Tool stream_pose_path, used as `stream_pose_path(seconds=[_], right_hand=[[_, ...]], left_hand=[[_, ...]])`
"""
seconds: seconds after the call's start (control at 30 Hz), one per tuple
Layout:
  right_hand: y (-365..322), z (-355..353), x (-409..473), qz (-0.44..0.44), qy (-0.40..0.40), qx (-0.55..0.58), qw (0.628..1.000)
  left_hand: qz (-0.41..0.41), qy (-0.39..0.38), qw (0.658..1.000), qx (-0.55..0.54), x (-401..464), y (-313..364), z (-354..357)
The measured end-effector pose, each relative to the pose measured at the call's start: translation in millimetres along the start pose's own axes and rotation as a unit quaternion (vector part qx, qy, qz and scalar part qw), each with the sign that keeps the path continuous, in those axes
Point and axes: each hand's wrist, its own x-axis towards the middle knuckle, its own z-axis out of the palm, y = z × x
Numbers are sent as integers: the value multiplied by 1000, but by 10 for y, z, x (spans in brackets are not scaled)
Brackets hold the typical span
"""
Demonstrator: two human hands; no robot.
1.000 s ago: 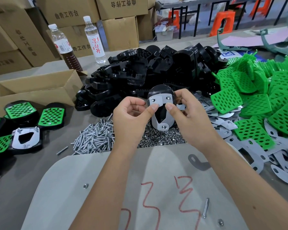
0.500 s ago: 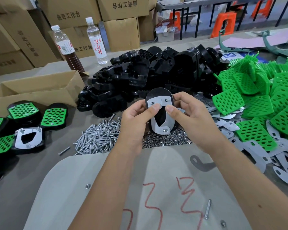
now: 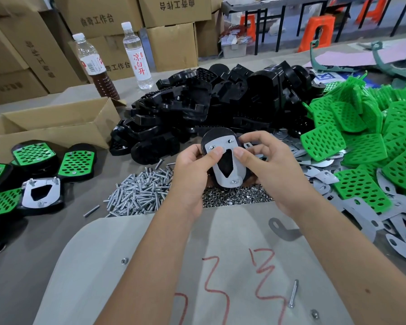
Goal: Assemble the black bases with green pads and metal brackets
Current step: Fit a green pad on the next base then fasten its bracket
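Both hands hold one black base [image 3: 217, 136] upright above the table, with a grey metal bracket [image 3: 229, 177] lying on its facing side. My left hand [image 3: 192, 170] grips its left edge, thumb on the bracket's top left. My right hand [image 3: 265, 165] grips the right edge, thumb pressing the bracket's top right. Bolt ends show in the bracket's holes. Behind lies a heap of black bases [image 3: 220, 106]. Green perforated pads [image 3: 361, 141] and loose brackets [image 3: 366, 212] are piled at the right.
Bolts [image 3: 141, 193] and nuts [image 3: 234, 198] are heaped under my hands. Finished pieces [image 3: 42, 181] lie at the left by an open cardboard box [image 3: 52, 127]. Two bottles [image 3: 136, 57] and stacked cartons stand behind. A grey board [image 3: 197, 266] with red marks lies nearest me.
The base and bracket have tilted slightly and sunk a little in my hands. My thumbs have slid along the bracket's top edge.
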Motion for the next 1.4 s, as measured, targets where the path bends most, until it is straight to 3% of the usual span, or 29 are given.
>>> stream_pose_path(seconds=[0.17, 0.4, 1.03, 1.4], right_hand=[[-47, -18, -7, 72, -34, 92, 993], [-46, -27, -24, 14, -49, -10, 999], [-108, -37, -47, 52, -101, 90, 989], [-50, 121, -45, 13, -14, -3, 1000]], left_hand=[[6, 12, 999, -29, 44, -7, -51], [26, 7, 999, -19, 39, 1, -55], [53, -56, 997, -2, -4, 62, -109], [47, -10, 999, -24, 16, 54, -103]])
